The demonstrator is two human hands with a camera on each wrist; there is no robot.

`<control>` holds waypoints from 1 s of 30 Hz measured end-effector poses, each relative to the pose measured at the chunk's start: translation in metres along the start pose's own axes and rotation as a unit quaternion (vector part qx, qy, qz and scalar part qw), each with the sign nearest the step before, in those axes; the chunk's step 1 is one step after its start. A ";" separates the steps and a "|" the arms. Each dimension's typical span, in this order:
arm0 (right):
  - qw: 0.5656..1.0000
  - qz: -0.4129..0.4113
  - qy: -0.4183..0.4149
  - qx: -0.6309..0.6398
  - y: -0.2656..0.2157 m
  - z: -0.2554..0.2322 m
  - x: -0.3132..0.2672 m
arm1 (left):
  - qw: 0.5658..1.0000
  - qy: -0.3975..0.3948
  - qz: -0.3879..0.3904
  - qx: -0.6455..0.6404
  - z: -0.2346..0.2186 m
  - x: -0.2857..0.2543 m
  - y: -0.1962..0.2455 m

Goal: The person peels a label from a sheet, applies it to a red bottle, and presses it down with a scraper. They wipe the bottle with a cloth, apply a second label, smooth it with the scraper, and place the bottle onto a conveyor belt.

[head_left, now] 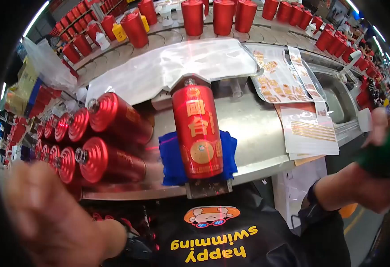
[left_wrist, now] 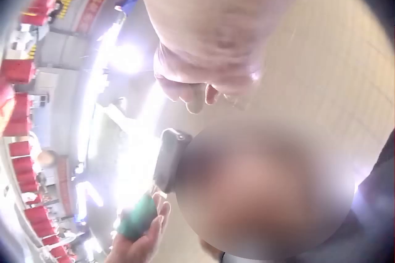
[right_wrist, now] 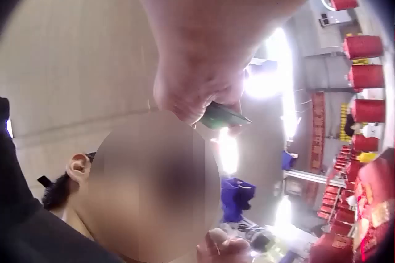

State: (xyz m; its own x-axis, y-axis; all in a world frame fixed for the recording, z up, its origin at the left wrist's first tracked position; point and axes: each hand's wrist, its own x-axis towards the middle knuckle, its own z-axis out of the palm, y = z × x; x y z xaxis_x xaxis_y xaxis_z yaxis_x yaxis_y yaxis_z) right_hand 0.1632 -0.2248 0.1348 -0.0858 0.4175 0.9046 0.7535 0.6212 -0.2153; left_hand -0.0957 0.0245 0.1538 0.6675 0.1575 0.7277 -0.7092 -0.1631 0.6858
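Note:
A red bottle with gold lettering lies tilted on a blue cloth at the bench's front edge, with neither hand on it. To its left, my raised left hand is blurred in front of the standing red bottles; its fingers look loosely curled in the left wrist view, with nothing seen in them. Out at the right, my right hand grips a green object, whose kind I cannot tell. Part of that green object juts below the fingers in the right wrist view.
Several red bottles crowd the bench's left side. Behind lie a white sheet and a tray with gold stickers. Sticker strips rest at right, beside a sink. A conveyor carries red containers along the back.

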 end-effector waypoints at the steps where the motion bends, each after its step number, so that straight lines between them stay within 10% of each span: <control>1: 1.000 -0.008 -0.023 0.000 -0.007 -0.002 0.007 | 0.998 0.003 -0.025 0.053 0.012 0.023 0.023; 9: 0.992 -0.005 -0.124 -0.004 -0.032 0.000 0.035 | 0.924 -0.269 -0.047 0.268 0.050 0.057 0.023; 30: 0.998 -0.057 -0.002 0.014 -0.092 -0.022 0.016 | 0.884 -0.309 -0.010 0.351 0.076 0.045 0.030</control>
State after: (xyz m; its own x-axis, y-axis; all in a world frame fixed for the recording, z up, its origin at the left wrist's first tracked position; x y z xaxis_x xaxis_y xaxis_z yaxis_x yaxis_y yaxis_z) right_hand 0.1073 -0.2901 0.1769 -0.1723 0.3448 0.9227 0.7203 0.6831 -0.1208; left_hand -0.0694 -0.0470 0.2071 0.8281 -0.3599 0.4299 -0.5259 -0.7642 0.3734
